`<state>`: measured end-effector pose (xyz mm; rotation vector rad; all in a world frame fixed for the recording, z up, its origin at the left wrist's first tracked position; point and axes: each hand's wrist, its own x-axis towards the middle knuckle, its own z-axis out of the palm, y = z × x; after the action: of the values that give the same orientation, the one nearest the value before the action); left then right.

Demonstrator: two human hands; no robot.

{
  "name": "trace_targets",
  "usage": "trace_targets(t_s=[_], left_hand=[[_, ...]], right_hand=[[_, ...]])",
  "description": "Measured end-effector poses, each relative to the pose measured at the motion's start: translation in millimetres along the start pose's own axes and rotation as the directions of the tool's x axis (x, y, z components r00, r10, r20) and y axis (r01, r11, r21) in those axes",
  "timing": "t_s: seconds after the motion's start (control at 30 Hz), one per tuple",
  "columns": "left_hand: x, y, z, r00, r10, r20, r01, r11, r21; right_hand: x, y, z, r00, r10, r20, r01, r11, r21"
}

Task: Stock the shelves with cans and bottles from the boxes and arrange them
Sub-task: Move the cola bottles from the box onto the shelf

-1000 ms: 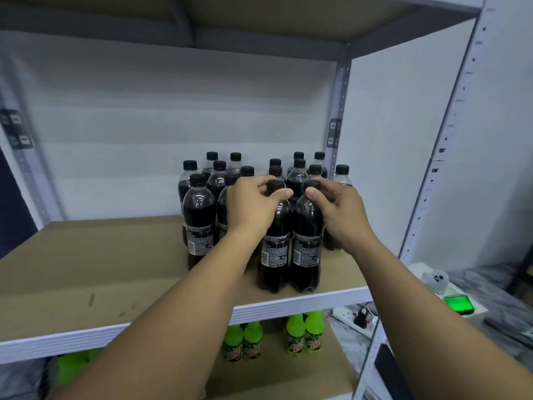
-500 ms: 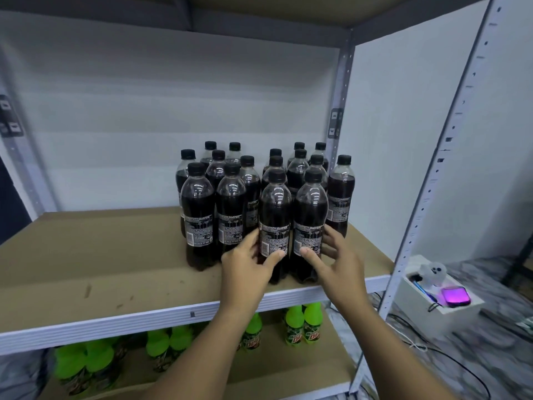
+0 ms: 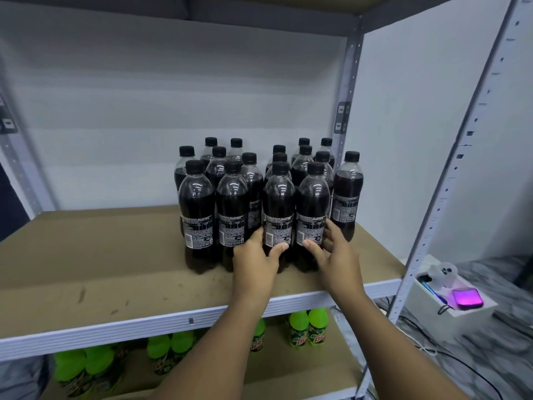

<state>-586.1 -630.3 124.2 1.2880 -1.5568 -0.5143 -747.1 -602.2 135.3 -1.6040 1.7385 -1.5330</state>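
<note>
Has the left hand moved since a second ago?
Yes. The left hand has dropped from the front bottles' caps to their labels, nearer the shelf's front edge.
</note>
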Motion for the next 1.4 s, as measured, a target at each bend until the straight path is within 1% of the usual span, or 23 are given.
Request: trace_targets(t_s=[0.1, 0.17, 0.2, 0.3, 0.37, 0.43, 0.53, 0.63, 0.73, 0.8, 0.87, 0.93, 1.0, 1.07, 1.13, 1.2, 1.3, 1.4], left_hand=[[4.0, -1.1, 2.9, 1.0, -0.001, -0.005, 0.001, 0.996, 0.087], [6.2, -0.9, 2.1, 0.999, -0.047, 0.01, 0.045, 0.987, 0.156], [6.3, -2.2, 1.0, 0.997, -0.071, 0.028, 0.065, 0.985, 0.157], [-6.9, -5.1, -9.6, 0.991, -0.119, 0.068, 0.112, 0.989, 0.098], [-23.5, -10.6, -24.0, 0.989, -0.125, 0.08, 0.117, 0.988, 0.099], [-39.6, -19.2, -40.5, 0.991, -0.111, 0.079, 0.106, 0.992, 0.071], [-62.6, -25.7, -70.1, 0.995, -0.085, 0.043, 0.085, 0.996, -0.003], [-89.5, -31.8, -101.7, 0.996, -0.086, 0.0, 0.085, 0.994, -0.064], [-117.4, -49.9, -133.9, 0.99, -0.137, -0.045, 0.133, 0.988, -0.083], [-136.4, -71.8, -156.9, 0.978, -0.194, -0.083, 0.191, 0.981, -0.042], [-158.1, -100.8, -181.5, 0.952, -0.286, -0.109, 0.287, 0.958, -0.009], [-184.0, -132.8, -206.7, 0.908, -0.389, -0.158, 0.394, 0.919, 0.0], [-213.5, -157.0, -232.8, 0.855, -0.462, -0.235, 0.48, 0.877, 0.025], [-247.1, -178.4, -258.9, 0.793, -0.509, -0.336, 0.564, 0.822, 0.085], [-280.2, -197.9, -280.7, 0.716, -0.563, -0.413, 0.651, 0.752, 0.103], [-307.6, -209.8, -296.9, 0.642, -0.61, -0.465, 0.708, 0.704, 0.055], [-335.9, -213.9, -307.0, 0.533, -0.698, -0.478, 0.788, 0.616, -0.02], [-353.3, -221.8, -299.9, 0.361, -0.818, -0.448, 0.872, 0.467, -0.15]], right_hand=[[1.0, 1.7, 2.1, 1.0, 0.001, 0.001, -0.001, 1.0, -0.004], [1.7, 2.9, 2.8, 1.0, 0.003, 0.006, -0.003, 0.999, -0.041], [1.6, 4.4, 3.3, 1.0, 0.005, 0.014, -0.004, 0.998, -0.069], [-10.3, 5.4, 5.4, 0.998, 0.056, 0.029, -0.053, 0.994, -0.097], [-24.7, 4.6, 7.3, 0.996, 0.091, 0.005, -0.09, 0.988, -0.128], [-42.1, 3.5, 10.2, 0.995, 0.096, -0.024, -0.099, 0.979, -0.181], [-70.9, -4.1, 20.1, 0.992, 0.113, -0.047, -0.119, 0.98, -0.16], [-104.1, -14.8, 37.7, 0.996, 0.075, -0.053, -0.081, 0.988, -0.128], [-141.9, -23.4, 65.6, 0.998, 0.059, -0.012, -0.06, 0.995, -0.078], [-169.2, -27.2, 89.4, 0.996, 0.069, 0.05, -0.067, 0.997, -0.034], [-197.4, -29.8, 116.0, 0.987, 0.084, 0.137, -0.082, 0.996, -0.019], [-225.6, -30.8, 144.4, 0.966, 0.108, 0.236, -0.115, 0.993, 0.018], [-253.2, -29.5, 172.5, 0.926, 0.127, 0.356, -0.156, 0.986, 0.055], [-279.3, -28.2, 199.3, 0.863, 0.135, 0.487, -0.186, 0.981, 0.058], [-304.0, -30.9, 220.8, 0.776, 0.139, 0.616, -0.202, 0.979, 0.034], [-325.8, -33.3, 237.3, 0.682, 0.131, 0.72, -0.194, 0.981, 0.005], [-350.9, -35.1, 257.6, 0.565, 0.094, 0.819, -0.113, 0.993, -0.036], [-373.3, -38.6, 275.8, 0.461, 0.065, 0.885, -0.049, 0.998, -0.048]])
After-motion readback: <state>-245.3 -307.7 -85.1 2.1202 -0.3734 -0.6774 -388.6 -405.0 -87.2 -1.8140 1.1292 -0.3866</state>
